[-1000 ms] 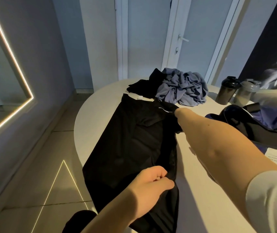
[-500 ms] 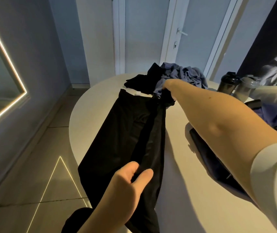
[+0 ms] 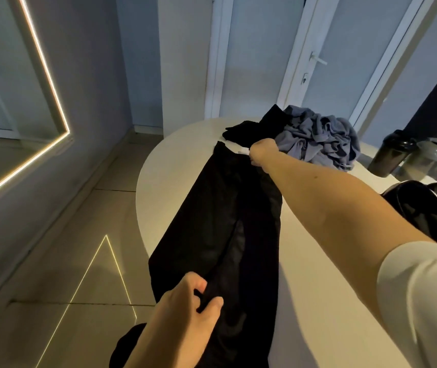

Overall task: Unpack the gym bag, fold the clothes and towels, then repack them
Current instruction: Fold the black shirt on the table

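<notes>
Long black fabric garment [image 3: 220,221] lay stretched lengthwise across the round white tabletop [image 3: 177,155], its near end hanging over the edge. Left hand [image 3: 185,304] pinched the near end between thumb and fingers; right hand [image 3: 262,152], fingers curled, gripped the far end beside a crumpled grey-blue cloth heap [image 3: 318,139]; dark gym bag [image 3: 424,208] at right

A round pale worktop [image 3: 175,155] is carrying black trousers [image 3: 220,221], which are lying stretched from its near edge toward the far edge. At the far edge a black garment [image 3: 249,128] and a crumpled grey heap [image 3: 318,139] are lying touching. Two shakers [image 3: 390,155] are standing at the far right, and a dark bag [image 3: 424,208] is sitting at the right edge.
</notes>
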